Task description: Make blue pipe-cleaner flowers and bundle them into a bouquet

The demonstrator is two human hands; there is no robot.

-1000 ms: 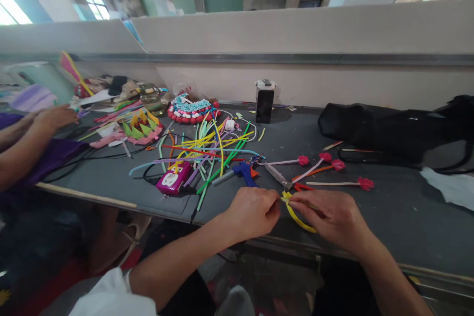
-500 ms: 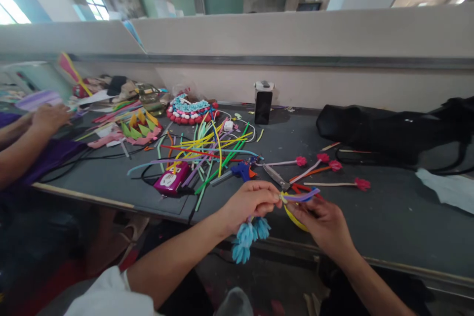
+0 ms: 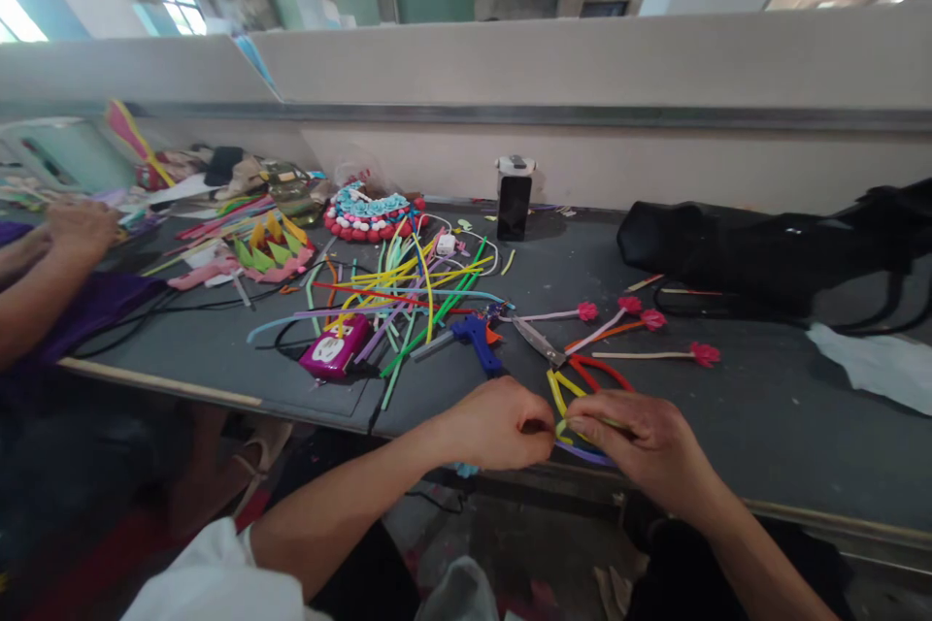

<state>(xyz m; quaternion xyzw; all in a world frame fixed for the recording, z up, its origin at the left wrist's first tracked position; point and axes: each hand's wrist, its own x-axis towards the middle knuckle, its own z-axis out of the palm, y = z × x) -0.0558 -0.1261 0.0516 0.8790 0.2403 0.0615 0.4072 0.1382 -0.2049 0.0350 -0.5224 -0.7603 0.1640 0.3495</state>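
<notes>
At the table's front edge, my left hand (image 3: 502, 427) is closed around the stems of a bunch of blue flowers (image 3: 466, 470), mostly hidden beneath it. Purple stems (image 3: 583, 453) stick out to the right, under my right hand (image 3: 645, 437). That hand is closed in a pinch on a thin yellow-green strip (image 3: 561, 429), which spans the small gap between my fingertips. Just beyond lie scissors with grey blades (image 3: 537, 342) and red and yellow handles (image 3: 601, 372). A blue glue gun (image 3: 481, 344) rests beyond my left hand.
Pink flowers on stems (image 3: 703, 355) lie to the right, before a black bag (image 3: 728, 252). Loose coloured strips (image 3: 429, 291) and a magenta box (image 3: 336, 347) are to the left. A phone (image 3: 514, 209) stands at the back. Another person's hand (image 3: 82, 223) is at far left.
Both hands have moved lower and nearer the table edge. The blue flowers have gone mostly out of sight below my left hand, and the purple stems now point down to the right.
</notes>
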